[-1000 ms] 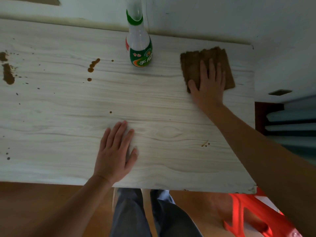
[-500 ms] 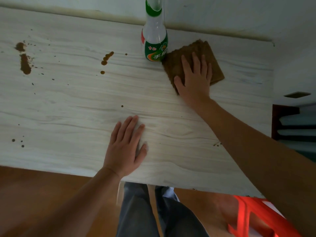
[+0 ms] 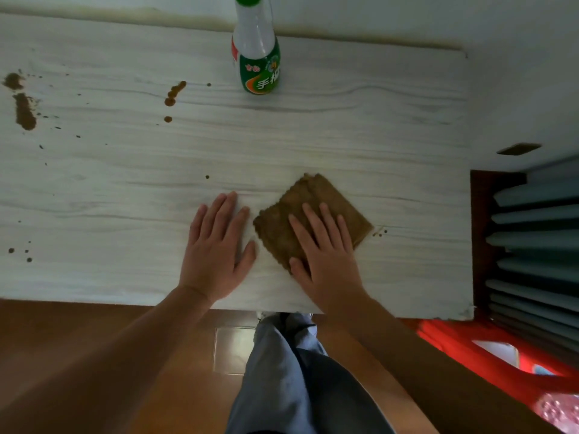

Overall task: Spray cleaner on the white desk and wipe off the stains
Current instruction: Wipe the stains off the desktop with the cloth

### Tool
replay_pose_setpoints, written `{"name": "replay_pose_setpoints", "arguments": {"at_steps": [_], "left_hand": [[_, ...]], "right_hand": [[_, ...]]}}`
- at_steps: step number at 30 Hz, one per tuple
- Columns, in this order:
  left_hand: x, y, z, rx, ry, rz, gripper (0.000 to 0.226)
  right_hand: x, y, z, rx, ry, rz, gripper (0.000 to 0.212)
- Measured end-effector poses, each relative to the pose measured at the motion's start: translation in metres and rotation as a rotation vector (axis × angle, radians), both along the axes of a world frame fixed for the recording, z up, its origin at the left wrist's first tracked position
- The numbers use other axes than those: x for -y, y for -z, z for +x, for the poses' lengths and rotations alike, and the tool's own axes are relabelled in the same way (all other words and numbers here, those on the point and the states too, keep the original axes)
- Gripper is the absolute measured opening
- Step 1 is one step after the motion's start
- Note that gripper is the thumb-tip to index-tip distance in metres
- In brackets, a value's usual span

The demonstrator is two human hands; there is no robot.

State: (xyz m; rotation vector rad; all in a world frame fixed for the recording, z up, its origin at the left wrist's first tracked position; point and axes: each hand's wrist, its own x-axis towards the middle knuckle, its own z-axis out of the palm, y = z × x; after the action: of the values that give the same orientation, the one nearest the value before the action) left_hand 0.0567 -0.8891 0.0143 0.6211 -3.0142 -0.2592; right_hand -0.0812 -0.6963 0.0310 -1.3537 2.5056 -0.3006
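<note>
Right hand (image 3: 326, 261) flat, fingers spread, pressing brown cloth (image 3: 316, 211) near the desk's (image 3: 344, 136) near edge; nothing grasped. Left hand (image 3: 216, 249) flat, open on bare desk just left of it. Spray bottle (image 3: 257, 57) far centre, top cut off. Brown stains (image 3: 23, 111) far left, partly cropped.

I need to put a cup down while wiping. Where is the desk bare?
Bare: right of the spray bottle up to the desk edge, and between bottle and cloth. Crowded: near edge under left hand and right hand; brown stains far left.
</note>
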Motion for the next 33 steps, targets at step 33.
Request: {"name": "replay_pose_setpoints", "arguments": {"at_steps": [33], "left_hand": [[0.001,-0.001,0.0,-0.037,0.002,0.011,0.063]], "right_hand": [[-0.03,0.004,-0.012,-0.027,0.109,-0.011,0.065]]}}
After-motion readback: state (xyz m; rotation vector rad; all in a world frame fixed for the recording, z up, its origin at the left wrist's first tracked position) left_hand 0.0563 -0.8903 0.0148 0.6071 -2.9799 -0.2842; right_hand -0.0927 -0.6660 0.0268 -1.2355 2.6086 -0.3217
